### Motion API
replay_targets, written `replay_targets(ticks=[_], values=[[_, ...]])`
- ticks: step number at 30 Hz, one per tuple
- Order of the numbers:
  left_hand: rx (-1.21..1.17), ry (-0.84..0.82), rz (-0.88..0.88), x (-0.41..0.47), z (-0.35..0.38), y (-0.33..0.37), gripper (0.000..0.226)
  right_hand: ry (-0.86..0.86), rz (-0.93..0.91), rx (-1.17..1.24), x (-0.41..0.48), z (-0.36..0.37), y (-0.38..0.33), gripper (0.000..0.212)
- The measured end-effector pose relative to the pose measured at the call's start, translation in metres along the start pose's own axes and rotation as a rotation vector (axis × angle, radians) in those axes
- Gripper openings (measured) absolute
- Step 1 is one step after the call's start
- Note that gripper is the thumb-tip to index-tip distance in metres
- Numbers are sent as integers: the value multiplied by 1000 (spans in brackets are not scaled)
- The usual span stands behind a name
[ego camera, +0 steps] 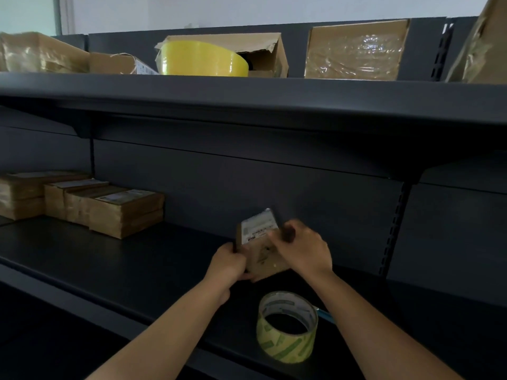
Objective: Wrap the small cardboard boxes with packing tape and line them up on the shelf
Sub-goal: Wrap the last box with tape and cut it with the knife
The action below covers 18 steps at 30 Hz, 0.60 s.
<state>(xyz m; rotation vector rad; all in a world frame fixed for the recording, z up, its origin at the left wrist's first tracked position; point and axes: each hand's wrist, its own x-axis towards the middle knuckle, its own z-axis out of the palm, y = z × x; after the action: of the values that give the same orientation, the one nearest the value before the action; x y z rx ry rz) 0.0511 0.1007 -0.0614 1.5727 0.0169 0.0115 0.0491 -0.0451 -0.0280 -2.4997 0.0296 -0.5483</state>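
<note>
Cardboard box (pixel 263 248) gripped by left hand (pixel 229 263) and right hand (pixel 300 249), mid-wrap; next: tape roll (pixel 286 326) just below grip.

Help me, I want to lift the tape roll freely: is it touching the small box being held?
Apart. The head view shows a strip of dark shelf between the tape roll and the small box.

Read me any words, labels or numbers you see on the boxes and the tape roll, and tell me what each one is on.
Nothing can be read.
White label on the held box: print too blurred.
Green print on the tape roll: blurred.
Labels on the stacked boxes: too small.
Label on the upper-shelf box: too small.
</note>
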Motion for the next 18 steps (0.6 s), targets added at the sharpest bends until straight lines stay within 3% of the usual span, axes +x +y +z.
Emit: replay_targets(ticks=[9,18], values=[[-23,125,-15,3,0,4,30,-168,280,563,-1,11,22,43],[-92,191,5,-15,-14,15,9,-244,260,650,-11,3,6,39]])
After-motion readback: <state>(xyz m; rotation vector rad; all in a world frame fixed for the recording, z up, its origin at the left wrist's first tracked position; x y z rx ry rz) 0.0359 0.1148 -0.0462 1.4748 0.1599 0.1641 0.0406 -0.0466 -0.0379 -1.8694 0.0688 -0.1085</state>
